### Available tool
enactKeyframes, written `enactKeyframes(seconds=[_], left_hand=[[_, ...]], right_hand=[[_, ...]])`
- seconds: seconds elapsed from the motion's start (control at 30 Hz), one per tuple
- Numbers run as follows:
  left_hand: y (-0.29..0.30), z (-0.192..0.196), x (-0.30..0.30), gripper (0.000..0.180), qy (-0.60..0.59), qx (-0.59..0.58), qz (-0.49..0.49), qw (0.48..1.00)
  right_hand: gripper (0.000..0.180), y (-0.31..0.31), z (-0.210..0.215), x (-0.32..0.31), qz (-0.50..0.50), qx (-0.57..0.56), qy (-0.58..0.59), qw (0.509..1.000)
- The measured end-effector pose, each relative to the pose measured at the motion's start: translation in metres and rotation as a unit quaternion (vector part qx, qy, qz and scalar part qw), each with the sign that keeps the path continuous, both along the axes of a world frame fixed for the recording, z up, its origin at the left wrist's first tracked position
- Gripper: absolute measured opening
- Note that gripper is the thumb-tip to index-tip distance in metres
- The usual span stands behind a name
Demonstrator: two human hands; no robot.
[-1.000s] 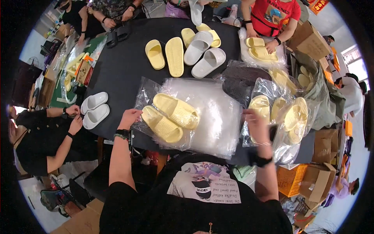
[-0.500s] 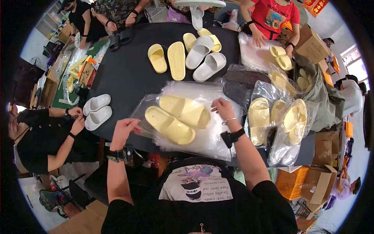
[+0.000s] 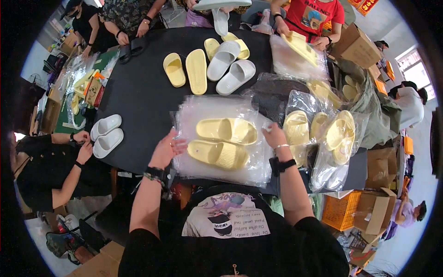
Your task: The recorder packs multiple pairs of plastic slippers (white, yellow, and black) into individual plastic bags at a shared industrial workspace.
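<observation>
Left hand (image 3: 167, 148): open, fingers spread, resting at the left edge of the bag stack (image 3: 221, 138); its grip closes on nothing.
Right hand (image 3: 274, 135): at the right edge of the stack, fingers curled at the top bag's rim; whether it pinches the plastic cannot be told.
Yellow pair (image 3: 222, 141): two slippers lying side by side between the hands, on the clear bags, the near one just beside the left hand's fingertips, the far one close to the right hand.
Bag stack: flat clear plastic, spread on the black tabletop (image 3: 138, 97) at its near edge.
Bagged slippers (image 3: 323, 134): yellow pairs in clear bags, heaped just right of the right hand.
White pair (image 3: 107, 135): at the tabletop's left edge, under another person's hands.
Loose slippers (image 3: 212, 64): yellow and white ones, well beyond the stack, mid-tabletop.
Far side: a person in red (image 3: 318, 18) holds a yellow slipper over a clear bag.
Boxes (image 3: 374, 207): cardboard, on the floor to the right.
</observation>
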State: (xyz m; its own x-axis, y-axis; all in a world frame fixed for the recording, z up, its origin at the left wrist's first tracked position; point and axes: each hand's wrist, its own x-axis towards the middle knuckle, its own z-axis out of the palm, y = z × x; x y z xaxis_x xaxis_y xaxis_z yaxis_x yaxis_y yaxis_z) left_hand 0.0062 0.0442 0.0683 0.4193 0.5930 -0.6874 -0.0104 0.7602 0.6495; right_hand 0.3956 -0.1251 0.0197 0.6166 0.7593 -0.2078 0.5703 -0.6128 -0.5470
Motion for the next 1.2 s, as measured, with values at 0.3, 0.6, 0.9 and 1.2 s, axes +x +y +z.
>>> enactKeyframes(seconds=[0.3, 0.6, 0.9, 1.2], left_hand=[[0.036, -0.031, 0.036, 0.023, 0.020, 0.062, -0.008, 0.998], [0.034, -0.017, 0.057, 0.017, 0.051, 0.115, -0.042, 0.991], [0.037, -0.010, 0.060, 0.017, 0.070, 0.138, -0.060, 0.986], [0.029, -0.014, 0.066, 0.021, 0.059, 0.146, -0.093, 0.983]], right_hand=[[0.057, -0.068, -0.024, -0.040, 0.048, -0.031, 0.136, 0.989], [0.047, -0.121, -0.014, -0.053, 0.069, 0.019, 0.127, 0.989], [0.026, -0.100, -0.030, -0.049, 0.071, -0.056, 0.030, 0.995], [0.025, -0.118, 0.005, -0.054, 0.075, -0.101, -0.047, 0.991]])
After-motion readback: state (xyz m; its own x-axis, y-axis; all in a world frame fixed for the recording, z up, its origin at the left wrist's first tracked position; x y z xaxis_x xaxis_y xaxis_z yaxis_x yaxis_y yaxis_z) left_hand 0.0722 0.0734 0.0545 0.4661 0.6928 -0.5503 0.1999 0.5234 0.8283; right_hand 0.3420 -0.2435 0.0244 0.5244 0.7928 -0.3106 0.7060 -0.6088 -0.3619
